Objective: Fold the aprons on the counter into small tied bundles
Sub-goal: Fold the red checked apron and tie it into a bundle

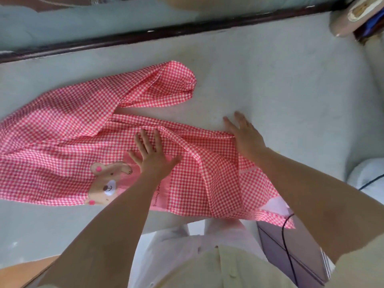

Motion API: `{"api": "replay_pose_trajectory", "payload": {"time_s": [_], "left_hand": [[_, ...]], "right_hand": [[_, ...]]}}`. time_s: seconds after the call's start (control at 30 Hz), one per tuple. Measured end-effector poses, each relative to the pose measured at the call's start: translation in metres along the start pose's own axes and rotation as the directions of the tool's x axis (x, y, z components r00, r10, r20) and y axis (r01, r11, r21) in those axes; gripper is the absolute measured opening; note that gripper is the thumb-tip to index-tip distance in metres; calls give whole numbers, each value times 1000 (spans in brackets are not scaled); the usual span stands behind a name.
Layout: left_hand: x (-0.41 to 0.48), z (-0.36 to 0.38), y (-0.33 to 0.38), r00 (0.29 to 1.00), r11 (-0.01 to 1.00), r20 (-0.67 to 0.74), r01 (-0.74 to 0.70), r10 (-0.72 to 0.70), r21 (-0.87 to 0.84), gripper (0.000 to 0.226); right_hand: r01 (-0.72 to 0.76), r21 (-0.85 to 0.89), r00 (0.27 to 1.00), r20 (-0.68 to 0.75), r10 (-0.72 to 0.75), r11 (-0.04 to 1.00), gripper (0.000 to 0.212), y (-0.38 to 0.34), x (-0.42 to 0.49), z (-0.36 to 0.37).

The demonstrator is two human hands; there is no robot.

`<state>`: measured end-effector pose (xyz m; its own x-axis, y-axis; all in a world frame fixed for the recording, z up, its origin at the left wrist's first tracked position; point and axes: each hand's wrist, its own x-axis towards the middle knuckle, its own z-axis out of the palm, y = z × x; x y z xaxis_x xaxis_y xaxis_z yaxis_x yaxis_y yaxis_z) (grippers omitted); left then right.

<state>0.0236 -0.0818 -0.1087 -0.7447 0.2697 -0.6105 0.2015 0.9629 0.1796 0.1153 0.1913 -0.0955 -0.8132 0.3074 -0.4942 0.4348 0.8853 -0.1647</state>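
Both hands lie flat with fingers spread: the left hand (pixel 152 157) on the pink gingham apron (pixel 68 121), the right hand (pixel 245 136) at its far fold. The person should smooth wrinkles outward along the surface (pixel 291 90) before folding.

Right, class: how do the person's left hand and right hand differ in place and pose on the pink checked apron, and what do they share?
The left hand lies wholly on the gingham apron, beside its bear patch; the right hand sits at the apron's edge, reaching onto the bare counter.
The left hand's fingers are spread wide; the right hand's lie closer together.
Shared: both are flat, palm down, fingers straight.
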Motion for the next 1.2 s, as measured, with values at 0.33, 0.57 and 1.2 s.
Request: {"api": "replay_pose_trajectory", "payload": {"time_s": [0.33, 0.57, 1.2], "left_hand": [[31, -23, 7, 986, 981, 3, 166, -167, -103, 111], [49, -40, 1, 982, 976, -15, 188, -190, -109, 119], [-3, -15, -34, 994, 993, -19, 112, -112, -24, 124]], "right_hand": [[135, -92, 965, -214, -152, 987, 50, -15, 117, -54], [177, -42, 928, -326, -181, 983, 39, -35, 126, -62], [0, -5, 984, -179, -1, 1000, 66, 7, -29, 28]]}}
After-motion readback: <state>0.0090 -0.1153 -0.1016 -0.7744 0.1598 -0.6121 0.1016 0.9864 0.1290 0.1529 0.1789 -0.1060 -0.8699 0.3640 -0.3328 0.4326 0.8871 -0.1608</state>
